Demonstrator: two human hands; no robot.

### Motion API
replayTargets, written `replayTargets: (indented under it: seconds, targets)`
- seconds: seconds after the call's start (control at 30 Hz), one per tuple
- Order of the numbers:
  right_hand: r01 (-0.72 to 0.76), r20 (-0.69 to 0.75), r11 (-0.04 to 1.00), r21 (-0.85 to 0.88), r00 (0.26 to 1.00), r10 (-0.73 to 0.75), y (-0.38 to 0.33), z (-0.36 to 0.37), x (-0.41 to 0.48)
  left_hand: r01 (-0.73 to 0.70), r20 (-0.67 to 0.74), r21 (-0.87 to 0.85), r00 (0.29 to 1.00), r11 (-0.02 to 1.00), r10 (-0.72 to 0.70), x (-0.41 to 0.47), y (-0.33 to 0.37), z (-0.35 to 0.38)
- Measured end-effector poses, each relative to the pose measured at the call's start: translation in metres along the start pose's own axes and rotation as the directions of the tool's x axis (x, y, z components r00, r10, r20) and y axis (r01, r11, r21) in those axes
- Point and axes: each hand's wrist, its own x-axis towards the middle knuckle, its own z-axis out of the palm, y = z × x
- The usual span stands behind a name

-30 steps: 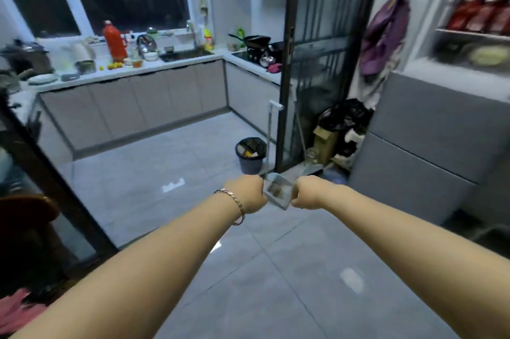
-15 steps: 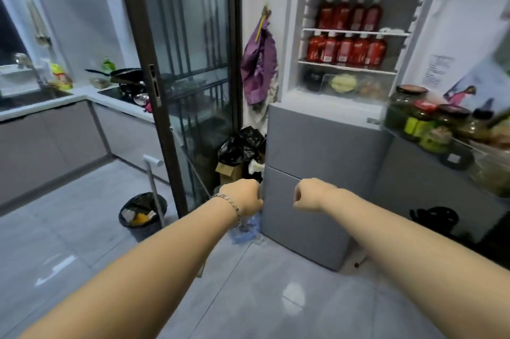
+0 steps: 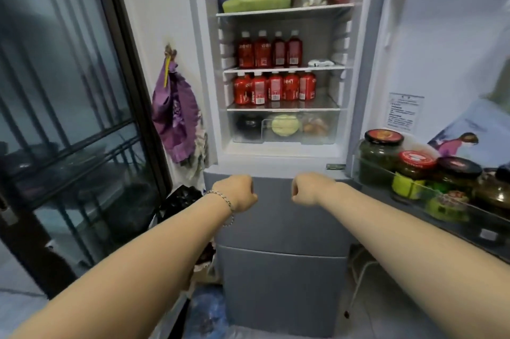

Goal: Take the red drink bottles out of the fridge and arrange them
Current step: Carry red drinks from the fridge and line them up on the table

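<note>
The fridge stands straight ahead with its upper door swung open to the right. Several red drink bottles with white caps stand in a row on the middle shelf. A second row of red drink bottles fills the shelf below it. My left hand, with a bracelet at the wrist, is a closed fist in front of the grey lower door. My right hand is also a closed fist beside it. Both hands are empty and well below the bottle shelves.
The open fridge door on the right carries several jars in its rack. A green vegetable lies on the top shelf, a cabbage in the crisper drawer. A dark sliding glass door and a hanging purple bag are on the left.
My view has swung right from the kitchen to face the fridge and come closer. Both fists stay held out in front; the small object seen between them a second ago is gone.
</note>
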Motion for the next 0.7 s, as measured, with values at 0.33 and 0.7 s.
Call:
replayTargets:
  seconds: [0.33,0.7]
  targets:
    - [-0.006,-0.173,1.0,-0.009,0.985,0.005,0.05,-0.056,0.192,-0.026,-0.165,-0.092,0.986,0.995,0.011,0.204,-0.019,-0.017]
    - [0.126,-0.379,0.829,0.545,0.919,0.11,0.047,-0.115,0.434,0.093,-0.299,-0.174,0.944,0.98,-0.142,0.385,-0.07,-0.058]
